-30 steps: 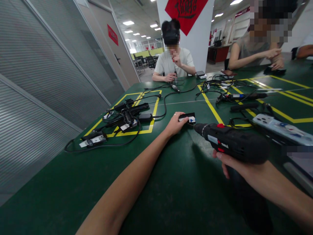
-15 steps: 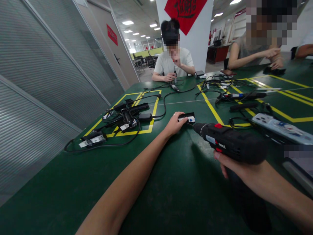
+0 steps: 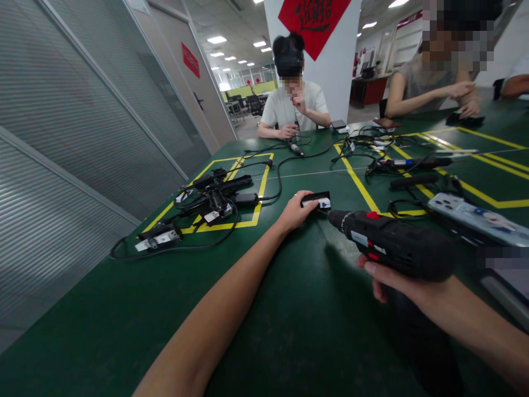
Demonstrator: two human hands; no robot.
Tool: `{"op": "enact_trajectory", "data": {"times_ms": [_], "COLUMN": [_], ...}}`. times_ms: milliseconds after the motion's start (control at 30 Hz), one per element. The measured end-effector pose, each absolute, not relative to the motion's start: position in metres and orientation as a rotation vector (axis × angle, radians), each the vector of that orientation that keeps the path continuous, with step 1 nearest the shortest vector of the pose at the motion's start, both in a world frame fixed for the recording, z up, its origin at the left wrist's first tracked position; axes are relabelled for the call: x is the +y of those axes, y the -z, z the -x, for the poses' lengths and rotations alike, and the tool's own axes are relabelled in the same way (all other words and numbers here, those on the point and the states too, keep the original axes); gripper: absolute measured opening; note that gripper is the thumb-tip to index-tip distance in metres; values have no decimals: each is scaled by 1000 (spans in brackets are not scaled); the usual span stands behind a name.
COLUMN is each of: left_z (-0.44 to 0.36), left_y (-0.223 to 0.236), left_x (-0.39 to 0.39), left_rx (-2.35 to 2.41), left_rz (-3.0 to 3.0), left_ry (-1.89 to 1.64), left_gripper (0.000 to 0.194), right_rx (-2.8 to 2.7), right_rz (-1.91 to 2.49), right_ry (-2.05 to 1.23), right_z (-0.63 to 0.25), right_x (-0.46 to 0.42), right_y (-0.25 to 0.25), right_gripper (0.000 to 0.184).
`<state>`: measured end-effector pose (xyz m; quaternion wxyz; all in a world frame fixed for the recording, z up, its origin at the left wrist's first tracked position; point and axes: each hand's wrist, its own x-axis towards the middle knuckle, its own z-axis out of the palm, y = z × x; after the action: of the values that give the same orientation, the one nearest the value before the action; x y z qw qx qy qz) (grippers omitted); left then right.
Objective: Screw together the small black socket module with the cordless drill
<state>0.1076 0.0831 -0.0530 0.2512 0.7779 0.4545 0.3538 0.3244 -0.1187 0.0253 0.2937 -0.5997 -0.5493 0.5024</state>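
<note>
My left hand (image 3: 296, 212) is closed on a small black part with a white and blue label (image 3: 324, 203), keeping it on the green table. Its thumb lies along the near side of the part. My right hand (image 3: 407, 281) grips a black cordless drill (image 3: 392, 242) with red accents, the fingers wrapped round its handle. The drill lies level and points left. Its thin bit reaches the near edge of the black part; whether the tip touches it I cannot make out.
Black adapters and cables (image 3: 219, 198) lie heaped at the left among yellow tape lines. To the right are a light blue phone case (image 3: 475, 215), a black-handled tool (image 3: 425, 163) and tangled cables. Across the green table (image 3: 124, 320), a person (image 3: 295, 110) sits facing me; another sits farther right.
Both hands keep their grip, and the drill stays at the black part. Only a slight shift of the whole view shows.
</note>
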Motion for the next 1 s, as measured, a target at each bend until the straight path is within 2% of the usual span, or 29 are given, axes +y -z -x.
{"op": "enact_trajectory", "data": {"times_ms": [267, 433, 633, 867, 1000], "left_z": [-106, -107, -105, -104, -104], "left_y": [51, 53, 53, 53, 52], "left_x": [83, 82, 83, 83, 83], "left_rx": [1216, 1220, 1207, 1198, 1208], "left_rz": [-2106, -2135, -2144, -2143, -2114], "left_ry": [-964, -977, -960, -961, -936], "left_gripper": [41, 43, 43, 43, 44], "right_rx": [-1487, -1520, -1435, -1531, -1532], "right_rz": [1580, 1669, 1640, 1645, 1659], "right_ry": [-1365, -1305, -1394, -1298, -1275], "right_z": [-323, -326, -324, -323, -325], "right_x": [-118, -118, -119, -118, -119], "right_y": [-29, -25, -27, -29, -26], "right_gripper": [29, 40, 36, 34, 40]}}
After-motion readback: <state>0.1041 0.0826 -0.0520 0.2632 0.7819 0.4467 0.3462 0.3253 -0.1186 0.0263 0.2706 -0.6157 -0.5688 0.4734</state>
